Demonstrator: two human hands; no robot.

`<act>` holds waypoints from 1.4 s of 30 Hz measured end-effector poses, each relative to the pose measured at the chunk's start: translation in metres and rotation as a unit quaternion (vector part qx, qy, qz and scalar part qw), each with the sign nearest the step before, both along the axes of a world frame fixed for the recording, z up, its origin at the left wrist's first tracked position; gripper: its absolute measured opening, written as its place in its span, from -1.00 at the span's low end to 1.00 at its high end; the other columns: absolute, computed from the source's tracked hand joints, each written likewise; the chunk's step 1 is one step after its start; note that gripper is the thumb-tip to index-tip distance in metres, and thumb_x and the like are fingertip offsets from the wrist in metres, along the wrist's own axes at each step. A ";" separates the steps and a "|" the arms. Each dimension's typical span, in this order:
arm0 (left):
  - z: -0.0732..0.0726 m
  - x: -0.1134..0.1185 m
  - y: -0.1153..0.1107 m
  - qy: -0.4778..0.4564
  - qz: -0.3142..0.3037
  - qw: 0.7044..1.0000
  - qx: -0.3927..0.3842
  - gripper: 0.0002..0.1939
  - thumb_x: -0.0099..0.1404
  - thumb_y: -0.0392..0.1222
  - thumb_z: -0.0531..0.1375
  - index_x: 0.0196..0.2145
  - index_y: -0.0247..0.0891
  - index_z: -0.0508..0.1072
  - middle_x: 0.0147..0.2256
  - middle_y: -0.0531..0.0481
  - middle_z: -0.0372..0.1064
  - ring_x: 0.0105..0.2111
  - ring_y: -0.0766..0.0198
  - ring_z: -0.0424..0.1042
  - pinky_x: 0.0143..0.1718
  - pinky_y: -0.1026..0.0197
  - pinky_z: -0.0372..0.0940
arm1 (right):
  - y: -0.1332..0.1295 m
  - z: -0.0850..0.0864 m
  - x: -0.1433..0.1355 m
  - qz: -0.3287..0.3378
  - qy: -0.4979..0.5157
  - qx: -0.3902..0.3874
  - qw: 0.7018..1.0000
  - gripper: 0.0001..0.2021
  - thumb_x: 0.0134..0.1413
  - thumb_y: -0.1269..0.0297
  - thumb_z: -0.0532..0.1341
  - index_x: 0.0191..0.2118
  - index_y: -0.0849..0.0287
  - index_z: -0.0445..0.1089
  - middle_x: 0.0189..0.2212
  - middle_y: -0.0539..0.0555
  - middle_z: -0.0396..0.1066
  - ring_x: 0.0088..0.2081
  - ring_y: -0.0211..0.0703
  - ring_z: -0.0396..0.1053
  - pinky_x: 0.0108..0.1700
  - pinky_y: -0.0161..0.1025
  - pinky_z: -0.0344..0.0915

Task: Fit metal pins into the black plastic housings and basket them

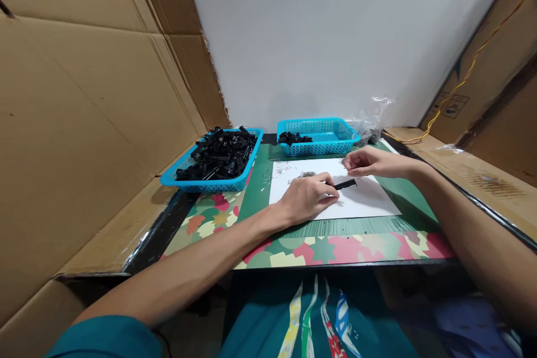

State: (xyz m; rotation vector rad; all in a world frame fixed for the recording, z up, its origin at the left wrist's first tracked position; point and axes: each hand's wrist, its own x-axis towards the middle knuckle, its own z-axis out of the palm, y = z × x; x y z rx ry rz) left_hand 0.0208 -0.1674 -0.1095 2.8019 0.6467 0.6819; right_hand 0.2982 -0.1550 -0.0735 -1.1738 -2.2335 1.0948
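Black strip [345, 184]: grasped by left fingers [329, 189]; long axis pointed rightward;
Free end: nearer right fingers [361, 170]; whether anything is held there cannot be told

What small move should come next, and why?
Probably bring the right hand in to the free end of the slim black part: the left hand grips its other end over the white paper, and the right fingertips are close by.
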 end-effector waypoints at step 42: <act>0.002 0.001 -0.001 -0.179 0.092 0.927 -0.318 -0.53 0.39 0.01 0.33 0.15 -0.29 0.57 -0.19 -0.15 0.63 -0.27 0.12 0.60 -0.33 0.16 0.48 | -0.009 -0.002 -0.035 -0.237 0.098 0.030 0.966 -0.72 -0.09 0.11 0.50 -0.45 0.21 0.51 -0.62 -0.03 0.29 -0.57 -0.34 0.12 -0.54 -0.25 -0.06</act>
